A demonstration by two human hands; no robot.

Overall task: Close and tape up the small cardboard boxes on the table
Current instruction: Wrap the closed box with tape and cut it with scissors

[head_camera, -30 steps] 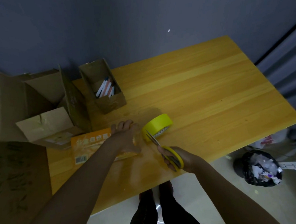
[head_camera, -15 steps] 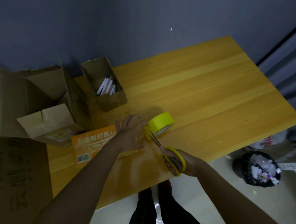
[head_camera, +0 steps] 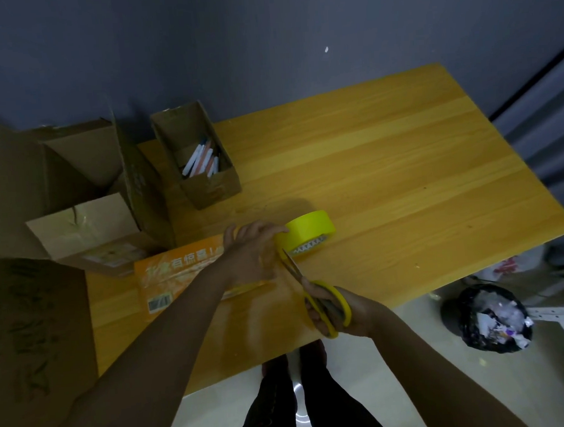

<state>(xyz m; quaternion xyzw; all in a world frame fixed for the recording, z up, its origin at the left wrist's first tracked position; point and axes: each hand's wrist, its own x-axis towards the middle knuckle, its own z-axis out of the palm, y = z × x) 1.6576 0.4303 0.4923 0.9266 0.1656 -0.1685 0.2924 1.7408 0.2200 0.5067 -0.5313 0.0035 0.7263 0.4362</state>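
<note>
A flat orange printed box (head_camera: pixel 175 272) lies near the wooden table's (head_camera: pixel 387 180) front left. My left hand (head_camera: pixel 251 251) rests on the box's right end, fingers spread, thumb touching a yellow tape roll (head_camera: pixel 308 233) that stands beside it. Yellow-handled scissors (head_camera: pixel 322 296) are gripped in my right hand (head_camera: pixel 343 312), their blades pointing up at the gap between box and roll. The tape strip itself is hidden under my left hand.
A large open cardboard box (head_camera: pixel 75 199) stands at the table's back left. Beside it a small open box (head_camera: pixel 198 155) holds several pens. A black rubbish bag (head_camera: pixel 488 319) sits on the floor at the right. A printed carton (head_camera: pixel 23 328) stands left of the table.
My left hand slid right along the orange box toward the roll. The scissors' blades stay at the roll's left side.
</note>
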